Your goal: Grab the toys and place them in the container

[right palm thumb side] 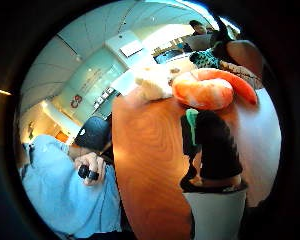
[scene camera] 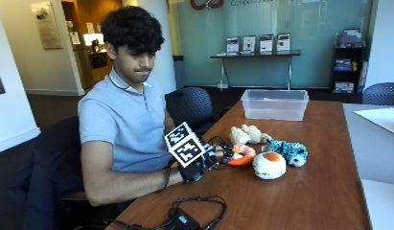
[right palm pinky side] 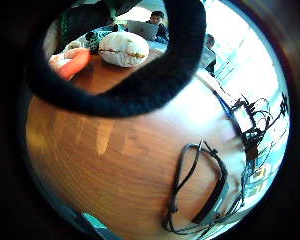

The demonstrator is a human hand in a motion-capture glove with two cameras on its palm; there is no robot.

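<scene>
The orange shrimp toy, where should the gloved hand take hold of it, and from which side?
Grip the orange shrimp toy across its curved middle, coming from the person's side, where the gloved right hand already is. The white round toy crowds its far side.

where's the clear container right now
In the outside view, the clear container sits at the table's far end, beyond the cream plush toy and apart from the toy cluster.

Toys [scene camera: 263,148] lie mid-table [scene camera: 311,191], container [scene camera: 275,104] at its far end.
</scene>
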